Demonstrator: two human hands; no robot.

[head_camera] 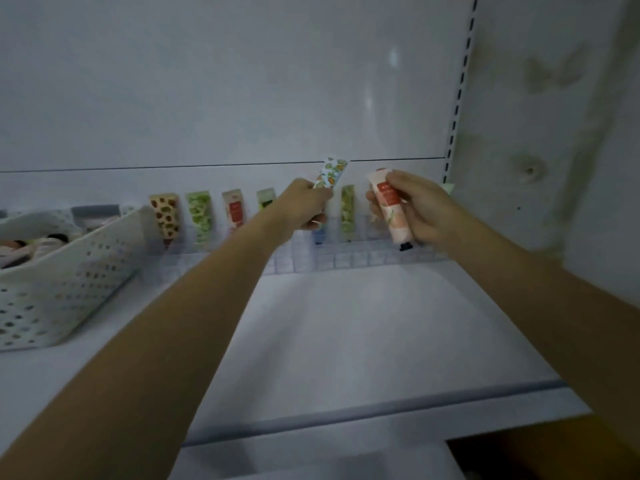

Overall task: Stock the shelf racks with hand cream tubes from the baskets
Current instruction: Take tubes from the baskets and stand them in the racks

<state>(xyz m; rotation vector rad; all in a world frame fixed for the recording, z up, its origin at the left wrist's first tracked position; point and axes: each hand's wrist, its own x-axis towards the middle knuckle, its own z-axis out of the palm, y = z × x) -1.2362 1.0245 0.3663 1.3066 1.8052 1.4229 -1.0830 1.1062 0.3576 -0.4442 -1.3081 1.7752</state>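
My left hand (304, 206) grips a white tube with an orange-and-green fruit print (330, 173), its flat end pointing up, above the clear rack (346, 256) at the back of the shelf. My right hand (415, 206) holds a pale peach tube with a red label (389, 209), black cap down, just over the rack's right part. Several tubes stand upright in the rack: a brown-spotted one (165, 214), a green one (201, 216), a red-labelled one (234, 211), another green one (347, 207).
A white perforated basket (69, 271) with more tubes inside sits on the shelf at the left. The white shelf board (346, 334) stretches forward to its front edge. A slotted upright (459, 95) runs along the right, beside a stained wall.
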